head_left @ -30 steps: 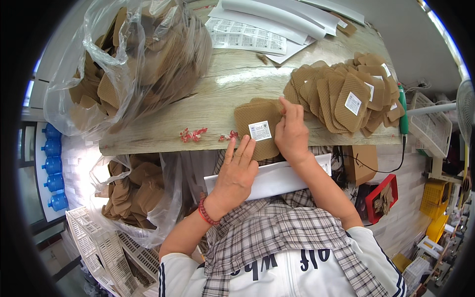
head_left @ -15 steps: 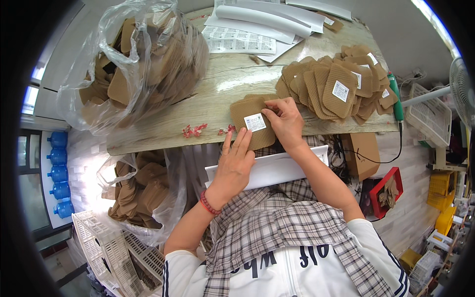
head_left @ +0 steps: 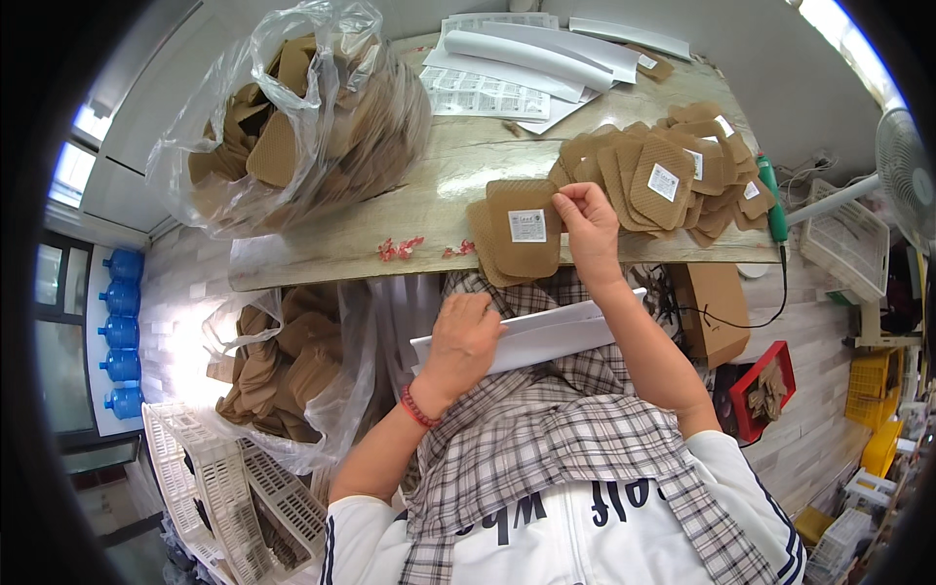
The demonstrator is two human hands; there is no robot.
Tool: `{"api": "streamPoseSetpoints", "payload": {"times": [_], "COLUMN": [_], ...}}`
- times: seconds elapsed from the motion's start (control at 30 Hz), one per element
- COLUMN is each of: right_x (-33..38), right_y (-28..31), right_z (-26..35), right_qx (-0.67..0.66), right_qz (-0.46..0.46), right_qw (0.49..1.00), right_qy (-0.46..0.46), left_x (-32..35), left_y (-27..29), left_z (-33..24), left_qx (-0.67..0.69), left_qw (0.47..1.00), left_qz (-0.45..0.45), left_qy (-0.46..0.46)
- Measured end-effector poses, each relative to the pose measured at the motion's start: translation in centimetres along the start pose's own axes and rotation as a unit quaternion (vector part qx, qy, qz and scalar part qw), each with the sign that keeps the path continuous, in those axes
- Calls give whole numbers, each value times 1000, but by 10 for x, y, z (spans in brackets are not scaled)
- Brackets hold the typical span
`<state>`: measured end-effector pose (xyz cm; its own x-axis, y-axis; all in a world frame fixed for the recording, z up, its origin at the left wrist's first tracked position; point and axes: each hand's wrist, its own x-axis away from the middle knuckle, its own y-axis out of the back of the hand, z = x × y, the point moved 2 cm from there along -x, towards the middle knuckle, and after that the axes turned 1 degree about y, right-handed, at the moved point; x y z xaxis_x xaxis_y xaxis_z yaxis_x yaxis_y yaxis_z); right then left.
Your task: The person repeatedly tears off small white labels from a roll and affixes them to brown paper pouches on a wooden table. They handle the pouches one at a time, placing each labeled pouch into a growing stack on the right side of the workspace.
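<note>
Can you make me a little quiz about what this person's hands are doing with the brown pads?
1. True or false: the right hand pinches the top edge of a brown pad with a white label on it.
2. What does the left hand rest on?
A. the clear bag
B. the long white sheet on the lap
C. the green tool
3. Fill in: the labelled pads pile lies on the table to the person's ____.

Key: 1 true; 2 B; 3 right
</note>
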<state>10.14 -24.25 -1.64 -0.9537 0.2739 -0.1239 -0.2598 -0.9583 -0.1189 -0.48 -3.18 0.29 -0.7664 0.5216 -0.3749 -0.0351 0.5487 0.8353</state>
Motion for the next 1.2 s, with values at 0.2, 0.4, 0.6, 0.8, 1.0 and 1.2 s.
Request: {"api": "streamPoseSetpoints", "payload": {"times": [0.2,0.4,0.6,0.8,1.0,1.2], "right_x": [-34,-51,84,117,120,128], "right_y": [55,129,40,29,36,35], "right_z": [56,64,46,10,1,-11], "right_qx": [25,354,339,396,362,347], "right_qz": [-95,-253,141,252,277,295], "right_qw": [994,860,892,847,863,856], "right_qy": [51,268,264,249,216,244], "left_x": [7,6,10,11,28,43], "left_y": [-5,-20,-31,-27,-7,-9], "left_z": [4,5,6,8,18,31], "left_qx": [13,63,92,129,104,217], "left_qw": [1000,997,992,988,988,951], "left_qz": [-2,36,61,45,60,74], "left_qy": [2,24,56,69,96,209]}}
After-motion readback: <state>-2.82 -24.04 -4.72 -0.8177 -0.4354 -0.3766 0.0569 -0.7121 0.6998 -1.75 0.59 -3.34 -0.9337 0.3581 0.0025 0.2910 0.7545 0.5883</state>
